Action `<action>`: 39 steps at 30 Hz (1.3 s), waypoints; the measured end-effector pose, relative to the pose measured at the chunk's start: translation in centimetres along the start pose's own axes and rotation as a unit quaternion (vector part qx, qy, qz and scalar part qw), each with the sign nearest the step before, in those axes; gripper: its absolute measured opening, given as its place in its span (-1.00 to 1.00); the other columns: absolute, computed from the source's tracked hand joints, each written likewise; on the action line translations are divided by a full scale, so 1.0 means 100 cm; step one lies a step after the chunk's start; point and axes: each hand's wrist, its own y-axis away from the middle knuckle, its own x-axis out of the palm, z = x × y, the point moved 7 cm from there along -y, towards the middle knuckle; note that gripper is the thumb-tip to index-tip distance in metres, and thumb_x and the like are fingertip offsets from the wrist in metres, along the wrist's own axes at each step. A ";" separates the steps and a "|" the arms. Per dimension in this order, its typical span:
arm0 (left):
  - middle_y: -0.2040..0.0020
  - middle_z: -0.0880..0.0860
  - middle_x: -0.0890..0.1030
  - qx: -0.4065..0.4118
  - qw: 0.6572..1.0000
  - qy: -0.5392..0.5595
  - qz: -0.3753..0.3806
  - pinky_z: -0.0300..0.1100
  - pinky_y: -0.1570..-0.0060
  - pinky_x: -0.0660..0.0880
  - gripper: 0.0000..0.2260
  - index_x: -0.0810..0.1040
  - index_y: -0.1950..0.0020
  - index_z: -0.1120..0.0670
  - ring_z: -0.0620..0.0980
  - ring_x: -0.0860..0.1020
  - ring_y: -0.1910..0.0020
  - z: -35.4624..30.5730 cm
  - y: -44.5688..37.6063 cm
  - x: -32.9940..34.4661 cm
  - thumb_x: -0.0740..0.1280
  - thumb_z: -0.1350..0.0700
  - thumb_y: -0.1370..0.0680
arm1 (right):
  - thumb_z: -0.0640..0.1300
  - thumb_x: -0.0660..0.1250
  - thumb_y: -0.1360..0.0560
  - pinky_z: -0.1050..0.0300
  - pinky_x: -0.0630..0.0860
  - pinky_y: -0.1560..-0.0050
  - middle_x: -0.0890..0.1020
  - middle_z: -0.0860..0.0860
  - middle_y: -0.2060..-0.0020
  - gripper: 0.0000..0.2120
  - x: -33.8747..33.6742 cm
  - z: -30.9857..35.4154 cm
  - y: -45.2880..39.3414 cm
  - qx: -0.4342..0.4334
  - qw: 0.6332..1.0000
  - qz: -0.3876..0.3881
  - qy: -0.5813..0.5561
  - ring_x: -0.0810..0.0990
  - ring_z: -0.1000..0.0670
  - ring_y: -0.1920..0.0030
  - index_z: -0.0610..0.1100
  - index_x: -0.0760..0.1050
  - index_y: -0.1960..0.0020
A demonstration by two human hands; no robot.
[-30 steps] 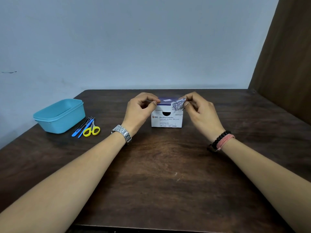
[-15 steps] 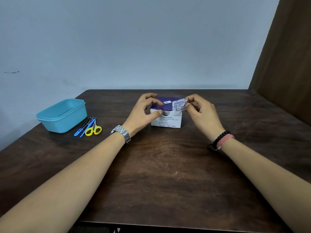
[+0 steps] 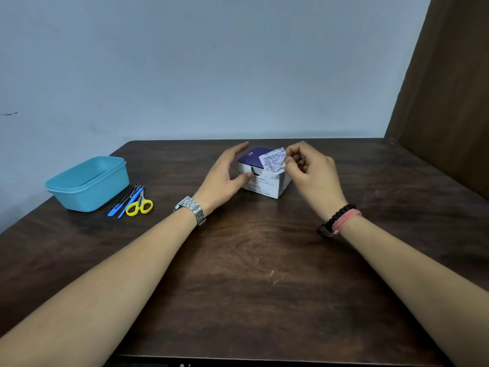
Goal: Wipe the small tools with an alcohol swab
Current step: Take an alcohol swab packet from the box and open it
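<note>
Right hand (image 3: 312, 173) pinches a packet (image 3: 273, 159); left hand (image 3: 225, 176), fingers spread, could knock the box (image 3: 267, 181) toward 3 o'clock.

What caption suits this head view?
Right hand pinches a foil swab packet above the white-and-purple cardboard swab box; open left hand beside it.

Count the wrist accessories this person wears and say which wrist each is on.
3. A metal watch on the left wrist; a black bead bracelet and a pink thread band side by side on the right wrist. None appears hidden.
</note>
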 end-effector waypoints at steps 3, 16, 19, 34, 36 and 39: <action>-0.19 -0.10 0.60 0.055 0.995 0.081 -0.031 -0.19 -0.20 0.48 -0.64 0.49 -0.30 0.00 -0.17 0.55 -0.20 -0.032 0.005 0.000 0.31 -0.11 -0.55 | -0.27 0.34 -0.50 0.21 0.51 0.20 0.61 0.06 0.28 -0.94 0.005 0.007 0.003 -0.031 0.999 0.002 0.014 0.51 0.18 0.28 -0.16 0.57 0.07; 0.09 -0.06 0.68 0.007 0.986 0.133 -0.104 -0.04 0.07 0.55 -0.90 0.60 0.06 -0.09 -0.09 0.61 0.11 -0.023 0.007 -0.008 0.44 0.12 -0.52 | 0.02 0.37 -0.48 0.17 0.49 -0.07 0.60 0.10 -0.05 -0.78 0.016 -0.007 -0.007 -0.030 0.995 0.032 0.091 0.53 0.10 -0.05 -0.03 0.55 -0.09; 0.11 -0.03 0.67 -0.025 0.977 0.166 -0.135 -0.02 0.05 0.54 -0.90 0.59 0.08 -0.03 -0.11 0.60 0.13 -0.012 0.007 -0.015 0.42 0.17 -0.54 | 0.17 0.46 -0.34 0.10 0.34 -0.34 0.42 0.07 -0.39 -0.34 0.025 -0.031 -0.013 0.019 0.982 0.110 0.149 0.38 0.01 -0.37 0.03 0.36 -0.37; 0.08 -0.02 0.64 -0.061 0.966 0.190 -0.162 -0.36 0.23 0.51 -0.95 0.57 -0.01 0.09 -0.25 0.56 0.26 0.000 0.008 -0.016 0.37 0.21 -0.57 | 0.10 0.48 -0.31 0.29 0.23 -0.13 0.44 0.05 -0.26 -0.52 -0.076 -0.072 -0.022 0.110 0.962 -0.061 0.241 0.38 -0.07 -0.26 0.05 0.51 -0.20; 0.10 -0.04 0.64 -0.058 0.966 0.194 -0.159 -0.35 0.23 0.51 -0.93 0.56 0.03 0.03 -0.25 0.55 0.29 -0.001 0.007 -0.015 0.37 0.21 -0.57 | 0.11 0.47 -0.32 0.25 0.27 -0.12 0.43 0.05 -0.25 -0.56 -0.112 -0.081 -0.014 0.142 0.949 -0.096 0.264 0.38 -0.10 -0.26 0.06 0.52 -0.17; 0.10 -0.05 0.64 -0.051 0.968 0.193 -0.149 -0.34 0.24 0.52 -0.90 0.56 0.06 -0.01 -0.24 0.54 0.31 -0.003 0.006 -0.011 0.37 0.20 -0.57 | 0.12 0.46 -0.33 0.13 0.35 -0.17 0.42 0.02 -0.27 -0.54 -0.165 -0.095 0.002 0.184 0.923 -0.132 0.311 0.37 -0.15 -0.27 0.05 0.51 -0.19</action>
